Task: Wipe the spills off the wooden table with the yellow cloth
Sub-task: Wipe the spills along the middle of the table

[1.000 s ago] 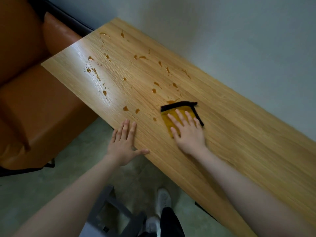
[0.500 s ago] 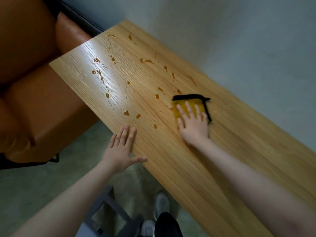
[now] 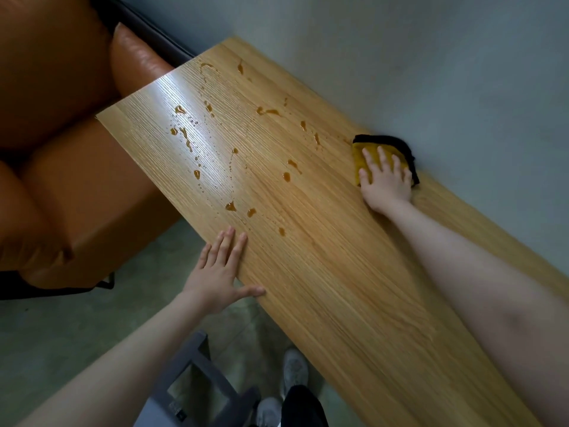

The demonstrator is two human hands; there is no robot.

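Right hand pressing the cloth at the wall edge

The right hand (image 3: 386, 180), fingers spread flat, is pressing the yellow cloth (image 3: 366, 152) (black-edged) onto the wooden surface (image 3: 338, 288) at two o'clock; amber spills (image 3: 287, 176) are lying toward ten o'clock, while the left hand (image 3: 220, 272) is resting open at the near edge.

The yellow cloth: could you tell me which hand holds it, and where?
The right hand presses flat on the yellow cloth, covering its middle; nothing is gripped.
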